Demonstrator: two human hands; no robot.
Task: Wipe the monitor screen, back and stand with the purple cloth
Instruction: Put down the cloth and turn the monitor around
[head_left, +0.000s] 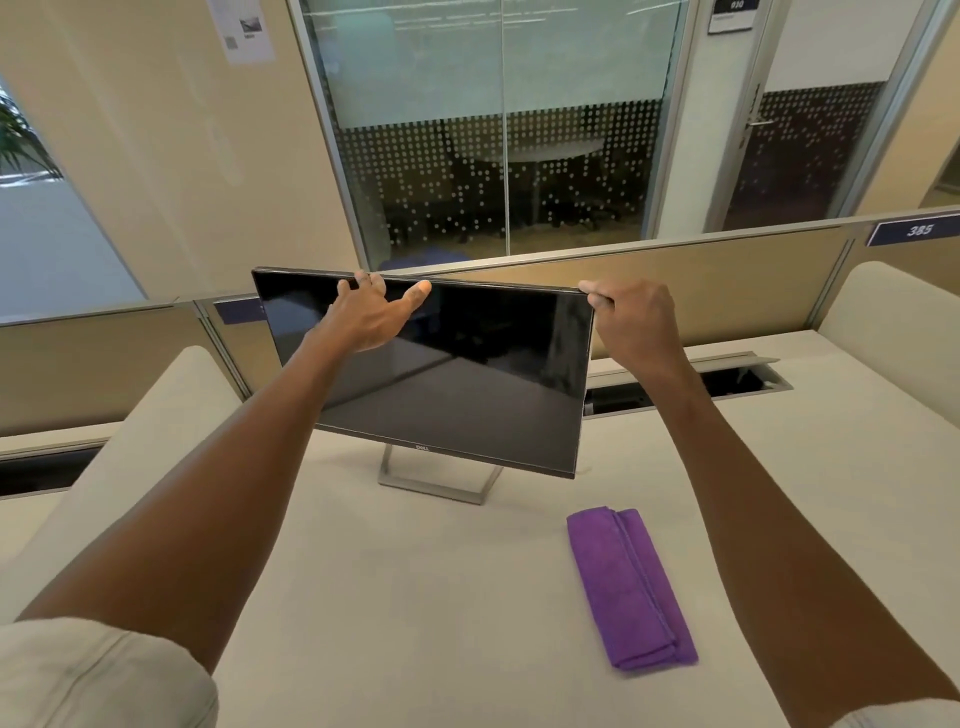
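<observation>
One pale tabletop (415, 597) carries everything. One monitor (467, 374) stands toward its far edge on one metal stand (441, 480), its dark screen tilted. Two bare hands hold its top edge: the left hand (371, 314) near the middle, its grip closed over the rim with fingers behind, and the right hand (631, 322) at the top right corner, clamped on it. One folded purple cloth (631, 587) lies flat toward the tabletop's right side, nearer than the stand, touched by neither hand.

Single head cam, wide-angle, looking forward and down across the desk (415, 597) from close range, facing the partition (675, 280) and glass wall (498, 130) beyond.
</observation>
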